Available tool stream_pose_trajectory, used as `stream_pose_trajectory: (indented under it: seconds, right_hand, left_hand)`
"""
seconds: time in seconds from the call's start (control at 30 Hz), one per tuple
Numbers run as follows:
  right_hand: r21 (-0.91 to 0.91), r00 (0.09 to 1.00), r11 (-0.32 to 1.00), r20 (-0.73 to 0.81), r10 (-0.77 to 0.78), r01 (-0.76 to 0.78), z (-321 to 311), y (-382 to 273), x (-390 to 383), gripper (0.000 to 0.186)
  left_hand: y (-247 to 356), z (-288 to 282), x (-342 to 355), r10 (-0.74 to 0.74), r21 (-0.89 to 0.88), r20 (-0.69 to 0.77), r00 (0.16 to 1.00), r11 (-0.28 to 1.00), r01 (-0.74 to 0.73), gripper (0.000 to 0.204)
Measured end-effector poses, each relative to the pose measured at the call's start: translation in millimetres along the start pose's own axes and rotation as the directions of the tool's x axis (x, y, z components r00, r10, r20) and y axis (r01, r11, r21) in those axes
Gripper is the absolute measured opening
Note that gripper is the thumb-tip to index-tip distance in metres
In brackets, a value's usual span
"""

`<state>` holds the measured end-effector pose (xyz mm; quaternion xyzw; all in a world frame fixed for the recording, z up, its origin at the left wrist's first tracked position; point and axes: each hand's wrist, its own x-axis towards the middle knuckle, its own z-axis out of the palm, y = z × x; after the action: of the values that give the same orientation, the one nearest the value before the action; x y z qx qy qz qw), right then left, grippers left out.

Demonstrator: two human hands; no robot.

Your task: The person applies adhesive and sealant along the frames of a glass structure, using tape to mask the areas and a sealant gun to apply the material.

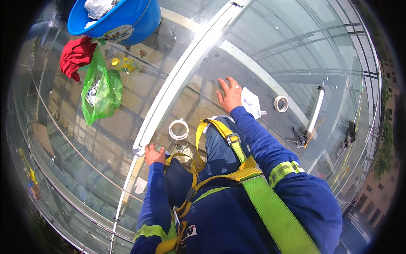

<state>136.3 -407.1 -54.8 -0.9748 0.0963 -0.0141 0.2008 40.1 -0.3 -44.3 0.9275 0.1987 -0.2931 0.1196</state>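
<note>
Your hands are well apart. Left hand [154, 155] is at the near end of the white strip [172, 88], fingers over the end and thumb off to the side; can't tell if you're gripping or just resting, probably steadying yourself or the strip. Strip runs away from you, across the glass. Right hand [230, 95] is spread flat-looking, nothing in it, just beside the paper [251, 103]; splayed fingers suggest a prop for your lean, though pressure can't be judged.

One tape roll [171, 131] lies flat by your knees, the other roll [277, 106] right of the paper: both likely put within reach, flat so they won't roll. Sealant gun [315, 109] lies farther right, probably parked out of your way. Green bag [111, 95] and red cloth [76, 58] hang at the bucket [141, 25], likely to keep them together; bottle [127, 64] beside.
</note>
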Motion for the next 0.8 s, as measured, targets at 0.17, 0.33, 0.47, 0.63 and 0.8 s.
stream_pose_trajectory:
  seconds: [0.17,0.33,0.47,0.63,0.8]
  right_hand:
    - [-0.211,0.867,0.841,-0.145,0.477,-0.498,-78.2,146.7,-133.1,0.066]
    - [-0.203,0.79,0.764,-0.121,0.601,-0.613,-116.0,195.0,-244.2,0.066]
    - [-0.061,0.847,0.849,-0.136,0.514,-0.525,-104.8,187.6,-260.1,0.064]
    - [0.155,0.914,0.956,-0.288,0.285,-0.249,-97.7,169.9,-165.6,0.06]
    - [0.16,0.948,0.987,-0.31,0.068,-0.018,-117.4,116.4,-13.5,0.058]
  left_hand:
    - [-10.6,-24.9,-82.7,0.142,0.096,0.241,0.96,0.981,-0.169,0.074]
    - [-32.5,-17.1,-137.9,0.283,0.143,0.159,0.946,0.942,-0.305,0.076]
    - [-32.9,-10.5,-150.0,0.285,0.131,0.102,0.953,0.946,-0.296,0.071]
    - [35.9,-7.3,-113.1,0.447,-0.164,-0.081,0.891,0.876,-0.454,0.068]
    - [162.8,22.7,-36.9,0.525,-0.209,-0.082,0.847,0.822,-0.529,0.081]
